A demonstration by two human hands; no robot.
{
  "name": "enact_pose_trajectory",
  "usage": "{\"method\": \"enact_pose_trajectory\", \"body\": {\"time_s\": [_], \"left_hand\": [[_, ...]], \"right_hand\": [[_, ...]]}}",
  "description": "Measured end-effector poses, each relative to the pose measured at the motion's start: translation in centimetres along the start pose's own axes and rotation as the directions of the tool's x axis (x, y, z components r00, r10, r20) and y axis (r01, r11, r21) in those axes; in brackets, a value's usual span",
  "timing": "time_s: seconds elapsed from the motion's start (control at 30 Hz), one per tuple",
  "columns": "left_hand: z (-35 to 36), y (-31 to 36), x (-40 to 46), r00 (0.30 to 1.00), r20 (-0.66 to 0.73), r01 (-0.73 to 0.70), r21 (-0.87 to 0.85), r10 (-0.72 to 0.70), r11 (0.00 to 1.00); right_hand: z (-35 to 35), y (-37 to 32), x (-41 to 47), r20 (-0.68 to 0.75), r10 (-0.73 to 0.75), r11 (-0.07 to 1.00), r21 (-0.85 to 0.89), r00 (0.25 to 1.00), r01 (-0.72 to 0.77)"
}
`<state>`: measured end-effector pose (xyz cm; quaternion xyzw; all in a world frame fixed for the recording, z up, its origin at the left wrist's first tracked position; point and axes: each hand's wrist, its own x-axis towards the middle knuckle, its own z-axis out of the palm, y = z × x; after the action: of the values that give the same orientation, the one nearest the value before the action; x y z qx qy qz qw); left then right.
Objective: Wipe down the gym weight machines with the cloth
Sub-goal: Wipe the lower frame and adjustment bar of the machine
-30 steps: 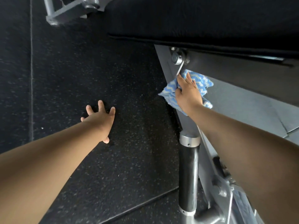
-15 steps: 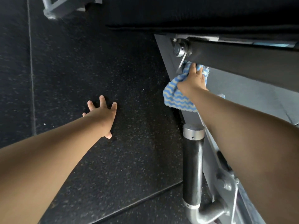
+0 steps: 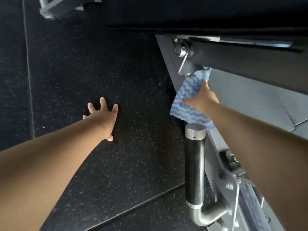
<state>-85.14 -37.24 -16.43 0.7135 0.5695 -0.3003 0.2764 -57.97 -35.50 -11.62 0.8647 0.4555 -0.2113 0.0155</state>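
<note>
A blue and white striped cloth (image 3: 186, 95) is pressed against the grey steel frame (image 3: 241, 97) of a weight machine, just below a pivot bolt (image 3: 180, 50) and bracket. My right hand (image 3: 202, 99) grips the cloth, fingers pointing up under the dark beam (image 3: 250, 69). Over at the left, my left hand (image 3: 103, 115) lies flat on the black rubber floor (image 3: 75, 72) with its fingers spread, holding nothing. The machine's black pad (image 3: 200, 12) overhangs the top of the view.
A black-gripped handle with silver end caps (image 3: 194, 162) stands just below the cloth, joined to the frame by a bent tube. Bolts and a cable sit at the lower right. Another grey metal frame part (image 3: 56, 7) lies at the top left. Floor-mat seams run nearby.
My right hand has slid the cloth up and down along the frame under the pivot bolt; the cloth now hangs lower, near the handle's cap. My left hand has stayed planted on the floor.
</note>
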Motion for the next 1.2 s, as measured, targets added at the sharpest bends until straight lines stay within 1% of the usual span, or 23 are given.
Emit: {"method": "enact_pose_trajectory", "body": {"time_s": [0.07,0.17,0.23,0.33,0.47,0.53,0.6,0.7,0.73,0.8,0.93,1.0,1.07,1.13,1.2], "left_hand": [[0.0,0.0,0.0,1.000,0.006,0.006,-0.002,-0.006,1.000],[0.0,0.1,0.0,1.000,0.010,0.013,0.009,-0.013,1.000],[-0.1,0.2,0.0,1.000,0.012,0.017,0.012,-0.017,1.000],[-0.3,0.3,-0.1,1.000,0.014,0.012,0.000,-0.012,1.000],[-0.3,0.3,-0.2,1.000,0.027,0.015,-0.013,-0.015,1.000],[-0.3,0.2,-0.2,1.000,0.023,0.013,-0.015,-0.012,1.000],[-0.3,0.3,-0.2,1.000,0.014,0.004,-0.011,-0.004,1.000],[-0.4,0.3,-0.2,1.000,0.004,0.007,-0.003,-0.007,1.000],[-0.4,0.3,-0.3,1.000,0.004,0.012,0.000,-0.012,1.000],[-0.4,0.2,-0.2,1.000,0.004,0.012,0.005,-0.012,1.000],[-0.2,0.2,0.1,1.000,-0.003,-0.005,0.004,0.005,1.000],[-0.2,0.1,0.1,1.000,-0.014,-0.010,0.006,0.010,1.000],[-0.1,0.0,0.2,1.000,-0.019,-0.014,-0.006,0.014,1.000],[0.0,-0.1,0.3,1.000,-0.015,-0.017,-0.015,0.017,1.000],[0.0,-0.2,0.2,1.000,-0.016,-0.022,-0.033,0.022,0.999]], "right_hand": [[-1.4,-1.2,1.8,0.094,0.027,0.973,0.227,0.995,-0.047],[-2.3,-1.3,2.8,0.213,0.012,0.856,0.502,0.977,-0.120],[-2.4,-0.7,2.9,0.294,-0.010,0.795,0.583,0.956,-0.171],[-2.6,-0.4,3.3,0.353,-0.057,0.771,0.609,0.934,-0.183],[-2.8,-0.5,2.8,0.438,-0.053,0.805,0.551,0.897,-0.221],[-2.8,0.5,2.8,0.488,-0.018,0.821,0.504,0.872,-0.266],[-2.9,0.9,1.8,0.510,-0.002,0.816,0.499,0.860,-0.293],[-2.6,1.4,1.4,0.518,-0.006,0.828,0.483,0.855,-0.286],[-2.6,1.3,1.0,0.513,-0.014,0.846,0.463,0.858,-0.263],[-2.4,1.6,0.3,0.489,0.024,0.878,0.407,0.872,-0.253],[-2.1,2.8,-1.1,0.416,0.079,0.917,0.325,0.906,-0.229],[-2.0,3.7,-1.6,0.399,0.117,0.933,0.270,0.909,-0.239],[-2.0,4.0,-2.8,0.374,0.123,0.949,0.227,0.919,-0.219],[-1.8,4.2,-3.7,0.316,0.175,0.974,0.081,0.932,-0.211],[-1.1,4.3,-4.4,0.262,0.251,0.967,-0.110,0.932,-0.230]]}}
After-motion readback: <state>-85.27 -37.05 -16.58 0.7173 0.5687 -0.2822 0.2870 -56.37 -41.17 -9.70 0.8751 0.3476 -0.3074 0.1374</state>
